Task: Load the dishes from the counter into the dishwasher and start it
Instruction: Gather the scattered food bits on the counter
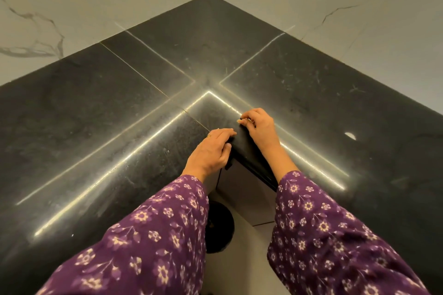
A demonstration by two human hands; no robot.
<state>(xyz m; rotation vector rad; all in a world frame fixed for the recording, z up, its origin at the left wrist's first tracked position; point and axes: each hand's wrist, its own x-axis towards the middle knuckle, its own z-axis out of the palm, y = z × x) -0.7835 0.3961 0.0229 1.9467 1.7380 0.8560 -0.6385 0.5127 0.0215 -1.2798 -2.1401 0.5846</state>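
No dishes and no dishwasher show in this view. Both hands are at the inner corner of a black stone L-shaped counter (148, 108). My left hand (211, 148) holds the counter's edge, fingers flat on top and thumb tucked under the lip. My right hand (260, 128) rests on the top just right of the corner, its fingers curled in with nothing visible in them. Purple flowered sleeves cover both forearms.
White marble-patterned walls (72, 7) meet behind the counter corner. Below the edge there is a pale cabinet panel (247, 196). A round black object (219, 225) lies on the light floor between my arms. Bright light streaks reflect off the counter.
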